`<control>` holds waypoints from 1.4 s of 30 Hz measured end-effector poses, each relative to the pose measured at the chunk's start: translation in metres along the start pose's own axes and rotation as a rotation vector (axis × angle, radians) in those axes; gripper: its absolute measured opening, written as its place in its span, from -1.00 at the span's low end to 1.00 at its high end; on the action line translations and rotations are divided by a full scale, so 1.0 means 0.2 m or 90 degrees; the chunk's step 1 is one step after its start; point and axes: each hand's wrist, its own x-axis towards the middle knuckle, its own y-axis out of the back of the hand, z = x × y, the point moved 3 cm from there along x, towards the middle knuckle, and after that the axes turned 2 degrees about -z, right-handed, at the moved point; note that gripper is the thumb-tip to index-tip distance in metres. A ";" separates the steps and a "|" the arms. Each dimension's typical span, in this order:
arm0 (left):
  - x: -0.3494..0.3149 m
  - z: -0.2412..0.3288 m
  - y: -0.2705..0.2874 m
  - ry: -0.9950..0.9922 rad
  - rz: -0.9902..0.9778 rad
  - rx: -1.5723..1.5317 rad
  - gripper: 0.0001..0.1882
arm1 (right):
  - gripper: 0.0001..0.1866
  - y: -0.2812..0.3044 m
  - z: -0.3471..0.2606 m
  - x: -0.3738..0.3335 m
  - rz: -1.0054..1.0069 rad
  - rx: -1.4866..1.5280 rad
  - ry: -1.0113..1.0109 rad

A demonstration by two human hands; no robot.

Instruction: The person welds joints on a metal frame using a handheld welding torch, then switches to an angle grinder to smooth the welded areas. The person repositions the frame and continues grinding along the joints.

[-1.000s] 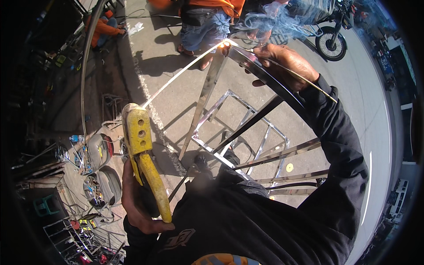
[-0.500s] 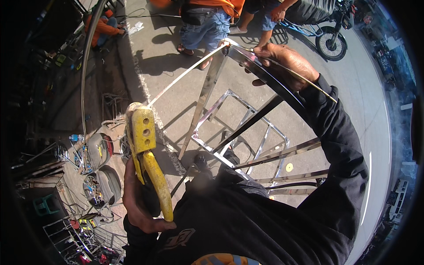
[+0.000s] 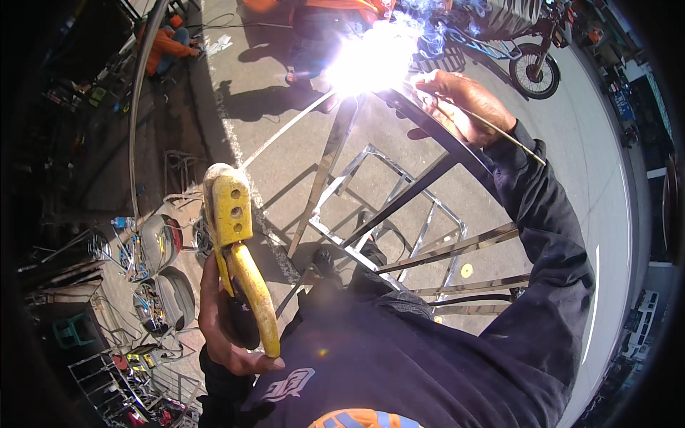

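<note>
My left hand (image 3: 221, 321) is closed round a yellow electrode holder (image 3: 233, 207) with a worn lever. From its jaw a pale welding rod (image 3: 285, 132) slants up and right into a blinding white arc (image 3: 371, 60). The arc burns at the top corner of a shiny metal frame (image 3: 421, 128) and hides the rod's tip and that joint. My right hand (image 3: 467, 107) is at the frame's upper bar, just right of the glare, pinching a thin metal rod (image 3: 499, 132) that runs back along my wrist. Bluish smoke (image 3: 428, 32) drifts up from the arc.
A smaller square metal frame (image 3: 389, 160) stands below. Behind the arc are people, partly washed out by glare. A motorcycle (image 3: 535, 68) is parked at upper right. A crouching person in orange (image 3: 168, 50) is at upper left. Toolboxes (image 3: 160, 242) and a green stool (image 3: 71, 329) lie left.
A bright arc and smoke have appeared at the frame's top corner where the welding rod's tip was. Both hands keep nearly the same place and grip.
</note>
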 end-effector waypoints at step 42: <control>-0.35 -0.21 0.40 -0.249 0.273 -0.111 0.62 | -0.39 -0.76 0.52 -0.16 0.048 -0.520 0.523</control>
